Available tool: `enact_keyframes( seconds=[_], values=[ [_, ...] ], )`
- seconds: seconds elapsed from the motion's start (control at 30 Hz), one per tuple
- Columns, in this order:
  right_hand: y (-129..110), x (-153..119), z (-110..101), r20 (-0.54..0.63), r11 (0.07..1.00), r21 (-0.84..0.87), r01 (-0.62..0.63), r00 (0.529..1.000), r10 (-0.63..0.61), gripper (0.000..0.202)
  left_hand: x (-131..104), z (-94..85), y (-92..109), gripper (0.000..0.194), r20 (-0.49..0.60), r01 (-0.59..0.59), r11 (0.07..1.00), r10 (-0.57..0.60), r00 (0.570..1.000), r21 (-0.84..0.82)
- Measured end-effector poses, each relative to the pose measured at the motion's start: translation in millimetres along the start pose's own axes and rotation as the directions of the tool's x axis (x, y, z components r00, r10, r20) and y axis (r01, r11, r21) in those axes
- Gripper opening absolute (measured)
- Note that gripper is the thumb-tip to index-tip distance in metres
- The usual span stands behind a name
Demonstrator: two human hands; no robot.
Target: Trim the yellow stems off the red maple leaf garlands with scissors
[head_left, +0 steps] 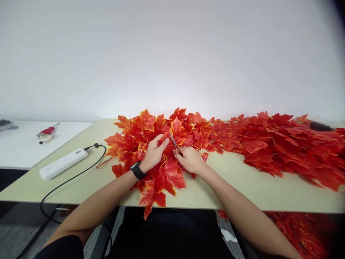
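Observation:
A pile of red and orange artificial maple leaves [169, 176] lies in front of me on the pale table, some hanging over its front edge. My left hand [154, 154], with a black watch on the wrist, pinches a red leaf piece among them, thumb and fingers close together. My right hand [191, 159] has its fingers in the handles of small scissors [174, 143]. The blades point up and left, close to my left fingertips. Whether the blades touch a stem is too small to tell.
More red leaves [293, 144] spread across the table's right side. A white device [63, 163] with a black cable lies left. A red-handled tool [47, 132] rests on the white table beyond. Leaves [304, 230] also lie below the table at right.

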State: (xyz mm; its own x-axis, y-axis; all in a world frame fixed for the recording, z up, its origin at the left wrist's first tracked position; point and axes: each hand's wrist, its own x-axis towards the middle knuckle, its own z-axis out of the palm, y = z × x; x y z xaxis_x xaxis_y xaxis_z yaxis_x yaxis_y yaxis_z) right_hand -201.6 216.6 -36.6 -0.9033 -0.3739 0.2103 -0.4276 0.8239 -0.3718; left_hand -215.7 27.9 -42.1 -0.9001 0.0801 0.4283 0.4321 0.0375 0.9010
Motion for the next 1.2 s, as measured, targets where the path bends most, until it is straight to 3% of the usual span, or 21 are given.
enact_keyframes(
  seconds=[0.13,0.3,0.5,0.7,0.83,0.93,1.03,1.1,1.2],
  values=[
    [-3,0,0,0.038,0.996,-0.089,-0.013,0.999,0.016,0.029,-5,3.7,4,0.036,0.056,-0.048,0.999,0.048,0.997,-0.008],
    [-4,-1,0,0.045,0.993,-0.113,-0.023,0.999,0.028,0.033,-7,4.8,4,0.039,-0.026,-0.023,0.991,0.026,0.999,0.13],
    [-5,-4,4,-0.142,0.996,-0.085,-0.025,0.99,0.013,0.035,-4,4.6,3,0.04,-0.146,0.002,0.986,0.022,0.989,0.166],
    [-3,-4,11,-0.365,0.994,-0.081,0.073,0.926,-0.098,0.015,0,2.9,-6,0.04,-0.187,-0.028,0.998,0.039,0.982,0.062],
    [6,1,11,-0.364,0.966,0.197,0.171,0.927,-0.09,0.014,4,1.1,-16,0.038,-0.183,-0.003,0.998,-0.009,0.983,-0.066],
    [11,4,10,-0.328,0.839,0.502,0.208,0.944,-0.038,0.027,7,1.3,-19,0.036,-0.209,0.033,0.989,-0.062,0.976,-0.141],
    [11,5,10,-0.203,0.679,0.722,0.131,0.979,0.026,0.04,8,2.0,-18,0.035,-0.218,0.043,0.976,-0.09,0.972,-0.213],
    [9,4,10,-0.11,0.609,0.789,0.081,0.994,0.01,0.046,8,1.8,-17,0.035,-0.231,0.048,0.974,-0.1,0.968,-0.222],
    [7,2,10,-0.059,0.672,0.739,0.044,0.998,0.0,0.05,8,0.9,-16,0.034,-0.249,0.034,0.969,-0.098,0.964,-0.246]
  ],
)
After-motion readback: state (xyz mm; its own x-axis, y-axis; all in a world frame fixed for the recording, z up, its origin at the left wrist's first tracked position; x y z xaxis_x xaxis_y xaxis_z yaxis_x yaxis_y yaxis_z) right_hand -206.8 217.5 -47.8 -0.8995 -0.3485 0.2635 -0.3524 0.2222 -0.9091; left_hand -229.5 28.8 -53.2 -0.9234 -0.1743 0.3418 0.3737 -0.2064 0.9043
